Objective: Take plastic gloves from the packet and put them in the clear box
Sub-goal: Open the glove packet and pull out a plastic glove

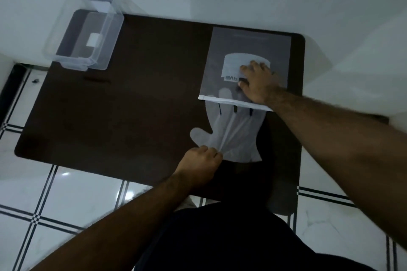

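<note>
A thin, milky, see-through plastic glove (233, 134) lies half out of the packet (246, 66) on a dark brown tabletop (132, 105), its thumb splayed to the left and its four finger tips tucked under the packet's white sealing strip (233, 103), with dark slits showing between them just below that strip. The film is gathered into tight creases that fan out from the cuff corner, where the left hand (201, 160) has its fingers (214, 153) closed in a pinch on the glove's edge. The right hand (257, 81) lies palm down on the packet, fingers spread flat and gripping nothing, pressing it to the tabletop over a pale printed label (233, 64). The packet is a frosted, flat rectangular bag; a faint glove shape shows through it, but how many gloves it holds cannot be told. One glove is in the open, one packet, and one clear box (86, 28), which stands well to the left of the packet at the far left corner of the tabletop, lidless, with a white sticker (93, 39) on its base. Beyond the tabletop's near edge, below the packet, runs white tiled floor (72, 193) with black lines.
</note>
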{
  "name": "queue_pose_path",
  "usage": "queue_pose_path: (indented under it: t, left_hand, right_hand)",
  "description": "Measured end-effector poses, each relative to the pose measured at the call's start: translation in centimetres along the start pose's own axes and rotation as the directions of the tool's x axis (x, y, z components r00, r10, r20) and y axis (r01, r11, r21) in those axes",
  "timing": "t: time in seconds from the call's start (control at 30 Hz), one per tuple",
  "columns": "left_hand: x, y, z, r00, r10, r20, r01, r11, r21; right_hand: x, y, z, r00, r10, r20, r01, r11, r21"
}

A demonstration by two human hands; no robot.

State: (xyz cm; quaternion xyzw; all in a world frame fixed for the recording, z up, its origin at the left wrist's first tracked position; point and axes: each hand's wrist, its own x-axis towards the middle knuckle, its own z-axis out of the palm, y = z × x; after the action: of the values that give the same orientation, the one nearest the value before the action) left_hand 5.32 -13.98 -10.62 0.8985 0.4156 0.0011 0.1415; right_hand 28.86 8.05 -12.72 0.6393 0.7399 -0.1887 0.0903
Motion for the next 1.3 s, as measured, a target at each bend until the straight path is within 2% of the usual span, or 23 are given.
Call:
queue_pose_path:
  t: [0.1, 0.23, 0.47, 0.6, 0.67, 0.83, 1.03, 1.2, 1.3]
  left_hand:
    - [-2.2, 0.1, 0.7, 1.0, -0.006, -0.029, 0.006, 1.0, 0.008]
    - [-4.6, -0.5, 1.7, 0.998, -0.012, -0.059, 0.012, 1.0, 0.002]
    - [-7.2, -0.9, 2.1, 0.999, -0.013, -0.05, 0.013, 1.0, 0.004]
    - [-8.1, -1.2, 2.8, 0.997, -0.015, -0.078, 0.015, 1.0, 0.0]
    - [-8.5, -1.3, 3.0, 0.996, 0.003, -0.091, -0.002, 1.0, 0.002]
    - [-9.9, -1.8, 4.0, 0.993, -0.027, -0.118, 0.026, 1.0, -0.014]
    - [-11.8, -2.3, 4.7, 0.983, -0.052, -0.178, 0.061, 0.997, 0.047]
    - [-13.3, -2.5, 4.5, 0.951, -0.236, -0.199, 0.232, 0.972, -0.043]
    - [-13.7, -2.6, 4.3, 0.926, -0.31, -0.216, 0.299, 0.951, -0.081]
  right_hand:
    - [-2.7, -2.2, 1.7, 0.994, -0.068, -0.082, 0.07, 0.997, 0.022]
    - [-8.1, -4.9, 4.0, 0.943, -0.241, -0.231, 0.241, 0.97, -0.029]
    - [-18.3, -8.1, 8.8, 0.917, -0.358, -0.175, 0.376, 0.923, 0.082]
    - [-21.6, -9.4, 10.9, 0.866, -0.451, -0.216, 0.479, 0.872, 0.102]
    - [-22.2, -9.8, 11.3, 0.86, -0.464, -0.213, 0.492, 0.864, 0.104]
    - [-21.5, -10.1, 11.7, 0.889, -0.449, -0.094, 0.457, 0.884, 0.096]
    - [-21.1, -10.5, 12.1, 0.888, -0.45, -0.097, 0.458, 0.885, 0.085]
    - [-21.6, -11.7, 12.1, 0.833, -0.515, -0.202, 0.539, 0.838, 0.086]
    - [-21.8, -13.2, 12.2, 0.817, -0.553, -0.161, 0.569, 0.819, 0.074]
